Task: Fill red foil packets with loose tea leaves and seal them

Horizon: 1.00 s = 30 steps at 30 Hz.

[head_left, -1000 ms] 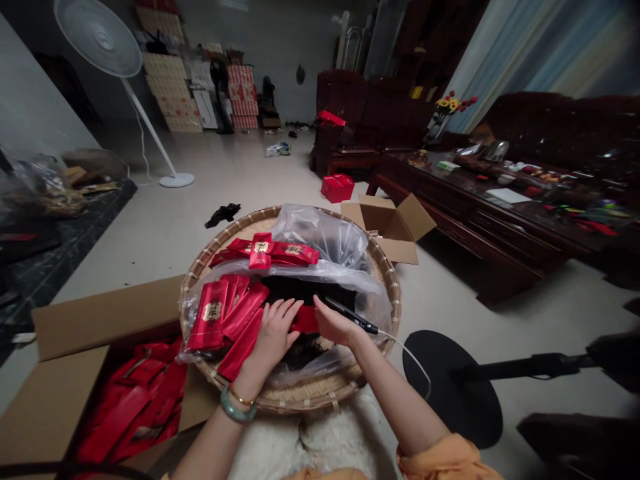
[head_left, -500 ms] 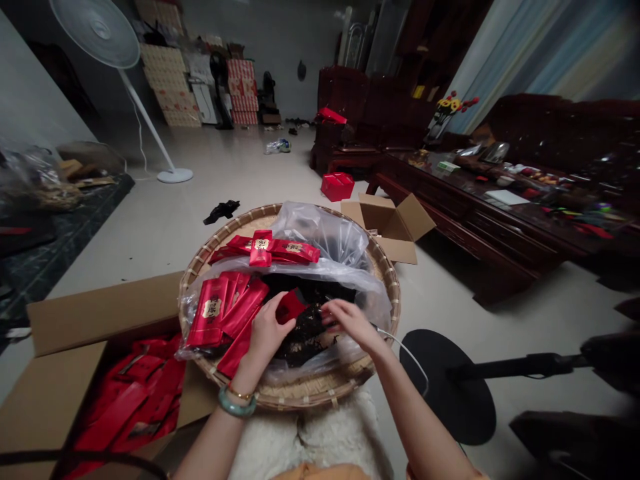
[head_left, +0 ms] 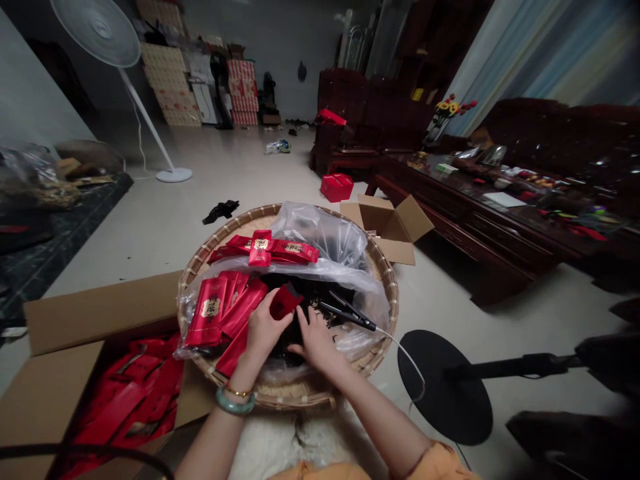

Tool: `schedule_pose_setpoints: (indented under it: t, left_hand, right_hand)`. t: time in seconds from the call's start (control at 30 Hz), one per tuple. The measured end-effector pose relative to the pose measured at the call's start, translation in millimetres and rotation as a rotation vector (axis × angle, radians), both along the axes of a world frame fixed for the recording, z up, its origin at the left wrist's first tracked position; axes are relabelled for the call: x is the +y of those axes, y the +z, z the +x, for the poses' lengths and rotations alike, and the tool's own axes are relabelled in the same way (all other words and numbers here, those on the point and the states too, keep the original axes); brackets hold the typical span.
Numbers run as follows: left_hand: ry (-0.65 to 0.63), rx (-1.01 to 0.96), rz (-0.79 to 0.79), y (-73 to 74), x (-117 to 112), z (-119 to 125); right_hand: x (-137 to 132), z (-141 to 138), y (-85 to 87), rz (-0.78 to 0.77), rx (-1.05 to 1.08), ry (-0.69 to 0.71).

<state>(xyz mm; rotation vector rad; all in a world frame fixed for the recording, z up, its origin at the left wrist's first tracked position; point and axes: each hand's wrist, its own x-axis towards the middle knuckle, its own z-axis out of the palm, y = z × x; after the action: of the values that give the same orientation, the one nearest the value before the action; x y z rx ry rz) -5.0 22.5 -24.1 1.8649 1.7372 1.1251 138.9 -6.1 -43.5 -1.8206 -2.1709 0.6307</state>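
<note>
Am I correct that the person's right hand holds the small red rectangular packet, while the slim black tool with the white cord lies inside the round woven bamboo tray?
One detail is wrong: the head view shows the left hand, not the right hand, holding the red packet. The slim black tool does lie inside the round woven tray.

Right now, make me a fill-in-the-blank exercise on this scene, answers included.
1. The left hand holds a small ____ packet.
2. The green bangle circles the ____ wrist.
3. The black tool has a ____ cord.
4. That tool lies to the ____ of the left hand.

Missing words: red; left; white; right.
</note>
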Motion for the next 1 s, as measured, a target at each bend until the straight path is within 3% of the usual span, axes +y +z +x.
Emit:
schedule_pose_setpoints:
  t: [0.23,0.53,0.7,0.87,1.0]
  left_hand:
    - [0.049,-0.029,0.003,-1.1,2,-7]
    - [0.074,-0.045,0.002,1.3,5,-11]
    - [0.098,-0.033,0.016,-0.3,5,-13]
    - [0.086,-0.047,0.039,1.0,5,-13]
    - [0.073,-0.057,0.037,2.2,4,-12]
  right_hand:
    - [2,-23,-9.4,0.019,0.081,0.118]
    - [5,-35,-1.1,0.087,-0.153,0.162]
    - [11,-31,2.8,0.074,-0.176,0.089]
    - [16,-20,0.7,0.054,-0.147,0.15]
    - [25,-2,-4.7,0.066,-0.024,0.111]
